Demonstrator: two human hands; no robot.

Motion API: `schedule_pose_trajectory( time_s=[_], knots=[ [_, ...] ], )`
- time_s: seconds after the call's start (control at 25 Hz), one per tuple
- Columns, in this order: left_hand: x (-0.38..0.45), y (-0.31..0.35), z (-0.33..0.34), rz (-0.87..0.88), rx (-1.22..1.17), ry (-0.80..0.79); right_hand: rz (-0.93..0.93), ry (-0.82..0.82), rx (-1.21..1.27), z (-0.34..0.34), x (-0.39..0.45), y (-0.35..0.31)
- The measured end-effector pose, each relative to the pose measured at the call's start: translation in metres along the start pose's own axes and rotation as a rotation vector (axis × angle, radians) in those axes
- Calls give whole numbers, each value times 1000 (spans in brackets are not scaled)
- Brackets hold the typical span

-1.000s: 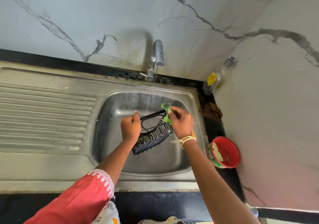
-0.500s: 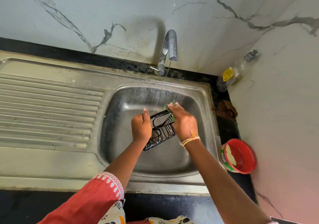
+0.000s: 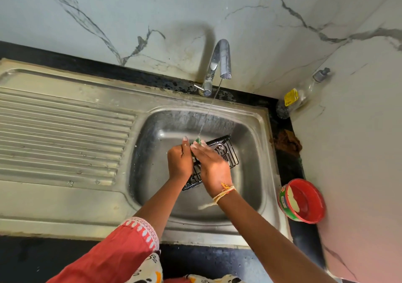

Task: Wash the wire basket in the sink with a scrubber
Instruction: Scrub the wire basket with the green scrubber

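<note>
A black wire basket (image 3: 226, 152) is held tilted over the steel sink bowl (image 3: 250, 173), under a thin stream from the tap (image 3: 221, 62). My left hand (image 3: 179, 163) grips the basket's left side, thumb up. My right hand (image 3: 214, 167) lies across the basket and presses a green scrubber (image 3: 198, 140) onto its upper left rim; only a small bit of the scrubber shows past the fingertips. The basket's middle and lower part are largely hidden by both hands.
A ribbed steel drainboard (image 3: 61, 134) stretches to the left of the bowl. On the black counter to the right stand a red tub (image 3: 304, 202), a brown clump (image 3: 286, 142) and a clear pump bottle (image 3: 302, 95) in the corner. Marble walls close the back and right.
My right hand has slid with the scrubber from the basket's right end over to its left rim, close to my left hand. The camera has also drawn nearer and shifted.
</note>
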State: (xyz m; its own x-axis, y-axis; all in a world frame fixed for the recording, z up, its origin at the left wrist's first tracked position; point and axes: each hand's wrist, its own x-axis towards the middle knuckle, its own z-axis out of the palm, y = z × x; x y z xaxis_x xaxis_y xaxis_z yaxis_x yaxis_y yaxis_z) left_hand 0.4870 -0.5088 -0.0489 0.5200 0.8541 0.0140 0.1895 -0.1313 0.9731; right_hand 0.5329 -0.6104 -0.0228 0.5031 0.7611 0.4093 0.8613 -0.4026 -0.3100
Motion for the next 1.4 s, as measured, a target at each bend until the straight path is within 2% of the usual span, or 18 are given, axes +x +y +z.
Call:
schedule_pose_trajectory(
  time_s=[0.04, 0.08, 0.16, 0.2, 0.24, 0.32, 0.4, 0.44, 0.52, 0.6, 0.76, 0.92, 1.08, 1.16, 1.28, 1.32, 1.4],
  knots=[
    [0, -3, 0, -1, -7, -12, -36, -22, 3, -5, 2, 7],
    [1, -4, 0, -12, -18, -25, 18, -1, -3, -10, 8, 23],
    [1, -6, 2, -55, -43, -37, 316, 130, 1, -20, 20, 44],
    [1, -6, 3, -75, -49, -28, 379, 150, 12, -20, 22, 37],
    [0, -5, 3, -86, -57, -13, 341, 123, -11, -15, 21, 18],
    [1, -8, 1, -89, -119, -7, 132, -41, -18, 1, 1, -21],
    [2, -15, -1, -105, -182, -44, 8, -101, 3, -5, -8, -20],
    [4, -16, -2, -124, -185, -70, 11, -89, -5, -10, -5, -6],
    [7, -17, -3, -149, -159, -134, 194, 15, -42, -21, 5, 20],
    [7, -15, -1, -133, -120, -188, 333, 80, -46, -24, 13, 14],
    [7, -8, -9, -99, -93, -266, 97, -56, 17, -7, -12, -30],
    [15, -7, -9, -98, -38, -301, -72, -76, -2, -24, -30, -11],
    [16, -11, -6, -123, -16, -348, -242, -165, -28, -49, -60, 4],
    [13, -12, -5, -142, -61, -353, -166, -98, 24, -57, -50, 5],
    [14, -9, -3, -178, -112, -376, 97, 63, 66, -40, -3, -2],
    [15, -10, -4, -178, -108, -380, 147, 48, 68, -30, 9, -7],
    [17, -11, -7, -150, -74, -381, 102, -19, 37, -13, 8, -11]
  ],
)
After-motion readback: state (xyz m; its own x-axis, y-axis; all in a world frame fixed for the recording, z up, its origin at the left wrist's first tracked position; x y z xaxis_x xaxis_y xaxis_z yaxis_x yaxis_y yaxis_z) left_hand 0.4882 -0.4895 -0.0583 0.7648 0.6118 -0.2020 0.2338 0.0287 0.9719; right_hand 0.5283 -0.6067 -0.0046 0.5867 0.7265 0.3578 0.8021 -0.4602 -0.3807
